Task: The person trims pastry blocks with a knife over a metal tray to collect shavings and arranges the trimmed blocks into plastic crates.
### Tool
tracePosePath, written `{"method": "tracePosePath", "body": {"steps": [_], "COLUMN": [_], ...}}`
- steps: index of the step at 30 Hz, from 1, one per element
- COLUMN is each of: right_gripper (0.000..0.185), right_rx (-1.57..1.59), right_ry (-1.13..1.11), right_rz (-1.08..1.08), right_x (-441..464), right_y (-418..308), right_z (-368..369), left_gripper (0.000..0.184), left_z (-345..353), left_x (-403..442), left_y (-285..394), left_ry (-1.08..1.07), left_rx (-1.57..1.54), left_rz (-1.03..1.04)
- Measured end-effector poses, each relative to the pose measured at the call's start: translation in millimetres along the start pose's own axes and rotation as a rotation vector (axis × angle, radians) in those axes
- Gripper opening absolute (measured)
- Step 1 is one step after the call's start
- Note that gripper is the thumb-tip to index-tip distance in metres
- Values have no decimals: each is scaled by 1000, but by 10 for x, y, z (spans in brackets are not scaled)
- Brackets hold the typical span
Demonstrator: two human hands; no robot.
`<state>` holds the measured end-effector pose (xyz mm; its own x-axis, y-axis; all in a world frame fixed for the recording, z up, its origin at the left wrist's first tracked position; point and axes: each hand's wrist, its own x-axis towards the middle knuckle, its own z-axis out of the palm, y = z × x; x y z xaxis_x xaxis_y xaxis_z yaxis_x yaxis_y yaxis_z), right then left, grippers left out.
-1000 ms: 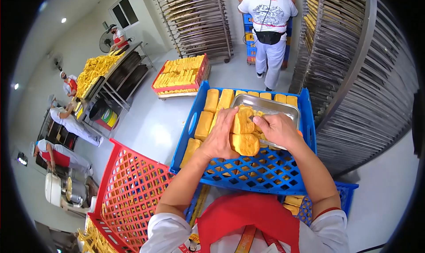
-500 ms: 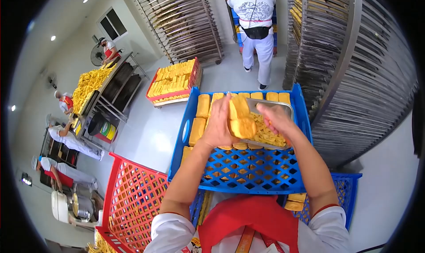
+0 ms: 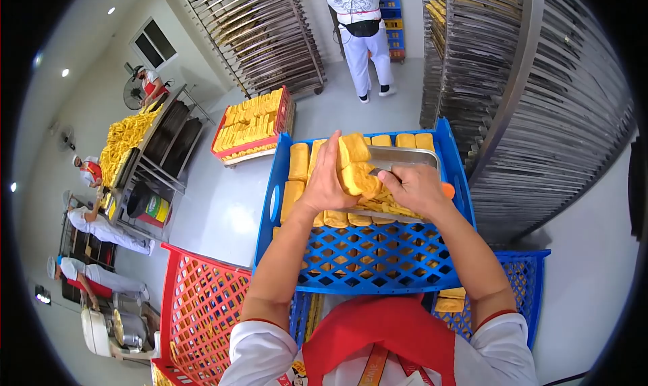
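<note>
My left hand (image 3: 324, 183) grips a pair of golden-yellow loaves (image 3: 354, 158), its fingers stretched along their left side. In my right hand (image 3: 413, 187) is a knife (image 3: 375, 173), its dark blade against the lower loaf; an orange end (image 3: 448, 190) shows beside the wrist. Beneath both hands, a metal tray (image 3: 405, 154) holds yellow trimmings (image 3: 388, 204). The tray rests over a blue crate (image 3: 270, 217), where rows of similar loaves (image 3: 298, 162) lie. My hands partly hide the tray and the loaves behind it.
A red crate (image 3: 202, 298) stands at my left and another blue crate (image 3: 523, 285) at lower right. Tall metal racks (image 3: 574, 116) rise on the right. A loaded red crate (image 3: 287, 119) sits ahead. Several co-workers are around; one person (image 3: 364, 35) stands at the back.
My right hand has brought the knife left and down against the lower loaf. The loaves have shifted slightly left. The person at the back has moved, and the view has turned a little.
</note>
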<state>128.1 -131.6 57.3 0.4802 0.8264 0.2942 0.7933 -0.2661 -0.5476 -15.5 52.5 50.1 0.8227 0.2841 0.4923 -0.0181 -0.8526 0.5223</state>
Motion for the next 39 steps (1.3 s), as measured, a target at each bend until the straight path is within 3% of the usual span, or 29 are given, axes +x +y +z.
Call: {"method": "tracePosePath", "body": {"steps": [2, 6, 11, 15, 17, 18, 20, 27, 33, 35, 37, 38, 39], "right_gripper": [54, 58, 65, 72, 72, 72, 70, 67, 69, 69, 69, 69, 64], "right_rx": [-52, -31, 44, 121, 413, 411, 211, -82, 148, 477, 334, 196, -9], "right_ry": [60, 12, -282, -278, -281, -280, -149, -150, -246, -428, -313, -193, -191], "right_rz": [-167, -236, -175, -114, 92, 89, 3, -75, 120, 430, 413, 399, 343], "right_x": [32, 105, 195, 215, 231, 240, 239, 175, 187, 232, 248, 255, 242], "right_y": [67, 147, 191, 193, 287, 286, 273, 43, 87, 129, 152, 147, 121], "right_z": [-12, -23, -25, 16, 59, 14, -77, -124, -29, -83, -176, -223, -248], "left_gripper": [132, 130, 130, 129, 129, 129, 129, 127, 128, 128, 123, 98, 86], "left_z": [-29, -95, -84, -75, -91, -87, -83, -75, -44, 28, 156, 198, 123], "left_x": [8, 53, 79, 74, 65, 59, 47, 69, 99, 111, 141, 151, 169], "left_y": [-17, 25, 119, 147, 137, 109, 51, 41, 133, 33, -204, -194, -235], "left_ry": [-28, -152, -223, -233, -221, -186, -152, -72, -22, 1, 169, 237, 75], "left_rx": [-55, -111, -150, -150, -183, -192, -200, -61, 60, 95, -183, -652, -1065], "left_rz": [23, 10, -20, -25, -62, -50, -36, 9, 34, 14, -374, -648, -829]}}
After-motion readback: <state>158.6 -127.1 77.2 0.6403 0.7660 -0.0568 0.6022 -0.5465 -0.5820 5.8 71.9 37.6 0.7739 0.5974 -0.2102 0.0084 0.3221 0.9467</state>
